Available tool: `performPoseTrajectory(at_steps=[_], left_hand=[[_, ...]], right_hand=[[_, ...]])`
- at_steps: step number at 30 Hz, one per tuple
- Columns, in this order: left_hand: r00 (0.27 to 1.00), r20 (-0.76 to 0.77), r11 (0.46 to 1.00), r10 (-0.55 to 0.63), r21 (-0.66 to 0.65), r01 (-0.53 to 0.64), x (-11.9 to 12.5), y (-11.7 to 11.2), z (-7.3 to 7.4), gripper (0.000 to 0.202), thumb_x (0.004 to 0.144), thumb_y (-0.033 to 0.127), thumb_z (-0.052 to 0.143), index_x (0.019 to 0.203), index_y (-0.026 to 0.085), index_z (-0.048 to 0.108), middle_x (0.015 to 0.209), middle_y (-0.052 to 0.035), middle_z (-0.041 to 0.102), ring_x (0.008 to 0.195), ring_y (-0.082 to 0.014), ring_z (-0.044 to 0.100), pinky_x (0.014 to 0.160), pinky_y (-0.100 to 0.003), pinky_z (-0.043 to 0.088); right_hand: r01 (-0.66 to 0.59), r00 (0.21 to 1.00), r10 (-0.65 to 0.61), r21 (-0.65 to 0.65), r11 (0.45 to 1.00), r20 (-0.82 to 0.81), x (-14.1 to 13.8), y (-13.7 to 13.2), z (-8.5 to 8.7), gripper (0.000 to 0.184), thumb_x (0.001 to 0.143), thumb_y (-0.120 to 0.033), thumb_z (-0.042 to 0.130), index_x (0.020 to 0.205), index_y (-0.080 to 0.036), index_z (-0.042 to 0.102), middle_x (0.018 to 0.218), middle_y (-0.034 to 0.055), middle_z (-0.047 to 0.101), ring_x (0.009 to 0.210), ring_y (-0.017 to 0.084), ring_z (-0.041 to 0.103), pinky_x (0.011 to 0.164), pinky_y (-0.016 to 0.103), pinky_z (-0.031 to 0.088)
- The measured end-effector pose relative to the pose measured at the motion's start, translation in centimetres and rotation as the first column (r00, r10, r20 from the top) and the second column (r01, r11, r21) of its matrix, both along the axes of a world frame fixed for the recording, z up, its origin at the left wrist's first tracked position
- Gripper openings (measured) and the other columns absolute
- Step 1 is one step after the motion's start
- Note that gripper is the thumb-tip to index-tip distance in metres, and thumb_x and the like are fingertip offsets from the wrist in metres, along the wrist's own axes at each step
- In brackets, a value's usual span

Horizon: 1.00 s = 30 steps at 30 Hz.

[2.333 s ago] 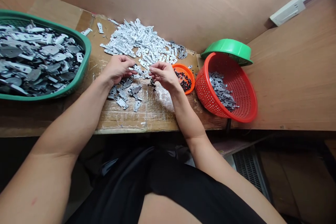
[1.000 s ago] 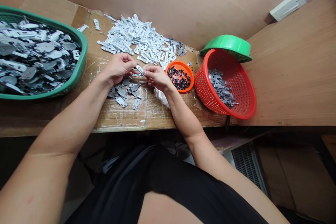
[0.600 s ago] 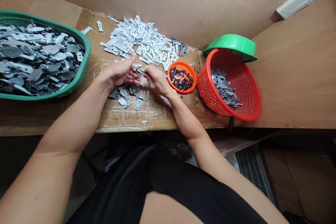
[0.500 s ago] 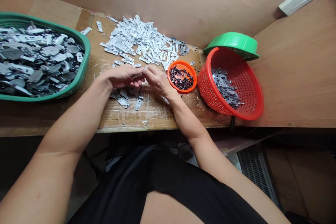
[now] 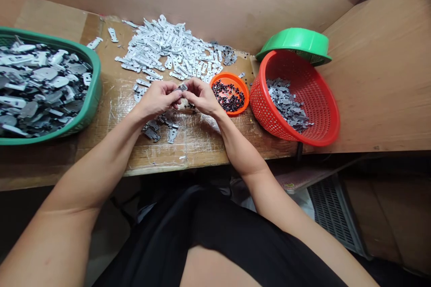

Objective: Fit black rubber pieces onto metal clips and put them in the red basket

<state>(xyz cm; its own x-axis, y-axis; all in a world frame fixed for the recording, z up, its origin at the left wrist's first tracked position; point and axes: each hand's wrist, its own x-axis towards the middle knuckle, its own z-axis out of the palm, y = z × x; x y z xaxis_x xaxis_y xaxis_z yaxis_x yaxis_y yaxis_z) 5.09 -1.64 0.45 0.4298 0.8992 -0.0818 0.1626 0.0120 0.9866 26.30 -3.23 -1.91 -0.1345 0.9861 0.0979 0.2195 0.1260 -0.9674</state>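
My left hand and my right hand meet over the wooden bench, fingertips pinched together on one small metal part. Under the hands lie a few loose grey metal pieces. A heap of bright silver metal strips is spread just beyond them. A small orange bowl of dark tiny parts stands right beside my right hand.
A green basket full of grey metal plates sits at the left. A red mesh basket holding grey pieces is at the right, with a green bowl upturned behind it. Plywood walls close the back and right.
Both hands lifted a little off the bench and came together, fingers now pinched on the small metal part between them. The view shifted slightly downward and left.
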Motion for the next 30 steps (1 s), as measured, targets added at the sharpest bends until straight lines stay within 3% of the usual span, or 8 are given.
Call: performPoseTrajectory(at_steps=[4, 10, 14, 17, 19, 22, 27, 30], left_hand=[[0.996, -0.081, 0.997, -0.033, 0.066, 0.038, -0.2, -0.1, -0.5, 0.027, 0.097, 0.032, 0.090, 0.075, 0.024, 0.077, 0.072, -0.0055, 0.079, 0.062, -0.0186, 0.068, 0.059, -0.028, 0.052], [0.980, -0.197, 0.961, 0.013, 0.272, 0.042, 0.2, -0.2, -1.0, 0.037, 0.100, 0.028, 0.078, 0.065, 0.026, 0.068, 0.060, 0.0004, 0.065, 0.061, -0.0188, 0.056, 0.059, -0.030, 0.043], [0.988, -0.151, 0.985, 0.015, 0.172, 0.012, 0.6, -0.3, -0.8, 0.034, 0.103, 0.026, 0.082, 0.071, 0.025, 0.070, 0.067, -0.0013, 0.072, 0.064, -0.0186, 0.064, 0.061, -0.027, 0.049], [0.999, -0.041, 1.000, 0.026, 0.000, -0.026, 0.7, -0.4, -0.7, 0.032, 0.107, 0.029, 0.088, 0.080, 0.024, 0.072, 0.076, -0.0038, 0.077, 0.062, -0.0168, 0.068, 0.061, -0.025, 0.054], [1.000, -0.010, 0.999, 0.021, -0.036, -0.021, 0.7, -0.5, -0.8, 0.034, 0.109, 0.032, 0.090, 0.082, 0.023, 0.072, 0.076, -0.0047, 0.078, 0.061, -0.0162, 0.068, 0.059, -0.023, 0.053], [0.999, -0.041, 0.999, -0.032, 0.018, 0.033, 0.7, -0.5, -0.9, 0.040, 0.113, 0.038, 0.088, 0.078, 0.023, 0.073, 0.072, -0.0049, 0.078, 0.061, -0.0172, 0.069, 0.058, -0.023, 0.052], [0.987, -0.131, 0.979, -0.091, 0.168, 0.113, 0.4, -0.9, -0.8, 0.051, 0.113, 0.051, 0.085, 0.072, 0.025, 0.071, 0.065, -0.0029, 0.073, 0.059, -0.0184, 0.064, 0.058, -0.026, 0.049], [0.994, -0.067, 0.982, -0.087, 0.159, 0.097, 0.4, -1.2, -0.5, 0.058, 0.114, 0.060, 0.084, 0.070, 0.027, 0.067, 0.062, -0.0029, 0.067, 0.058, -0.0189, 0.058, 0.055, -0.028, 0.043]], right_hand=[[-0.028, 0.999, 0.025, -0.058, 0.998, -0.048, 0.4, -0.1, 0.5, 0.069, 0.092, -0.078, 0.110, 0.085, -0.029, 0.061, 0.086, -0.0018, 0.058, 0.089, 0.021, 0.052, 0.078, 0.034, 0.050], [-0.032, 0.955, -0.042, -0.242, 0.970, -0.293, -0.2, 0.0, -1.0, 0.090, 0.075, -0.093, 0.116, 0.083, -0.031, 0.052, 0.073, -0.0082, 0.049, 0.068, 0.014, 0.039, 0.062, 0.028, 0.039], [-0.004, 0.950, -0.090, -0.301, 0.954, -0.298, -0.7, -0.1, -0.8, 0.087, 0.077, -0.092, 0.117, 0.088, -0.031, 0.056, 0.073, -0.0077, 0.054, 0.067, 0.014, 0.044, 0.060, 0.028, 0.047], [-0.015, 0.959, -0.064, -0.274, 0.962, -0.277, -0.7, -0.3, 0.2, 0.080, 0.082, -0.089, 0.116, 0.092, -0.030, 0.062, 0.080, -0.0050, 0.063, 0.071, 0.015, 0.051, 0.064, 0.029, 0.053], [-0.012, 0.973, -0.042, -0.231, 0.973, -0.228, -0.6, -0.4, 0.6, 0.076, 0.085, -0.087, 0.116, 0.092, -0.029, 0.066, 0.083, -0.0036, 0.066, 0.074, 0.015, 0.052, 0.066, 0.030, 0.052], [-0.004, 0.995, -0.009, -0.134, 0.991, -0.096, -0.3, -0.2, 0.8, 0.075, 0.090, -0.087, 0.111, 0.083, -0.028, 0.066, 0.080, -0.0023, 0.064, 0.079, 0.018, 0.054, 0.069, 0.030, 0.049], [-0.167, 0.986, 0.166, -0.083, 0.982, -0.018, 0.0, -0.3, 0.6, 0.078, 0.105, -0.091, 0.094, 0.073, -0.026, 0.065, 0.074, -0.0003, 0.062, 0.080, 0.019, 0.054, 0.075, 0.032, 0.050], [-0.104, 0.995, 0.103, -0.048, 0.993, -0.014, -0.8, -1.0, 0.8, 0.076, 0.110, -0.088, 0.091, 0.073, -0.027, 0.064, 0.079, 0.0015, 0.066, 0.084, 0.021, 0.056, 0.077, 0.033, 0.052]])
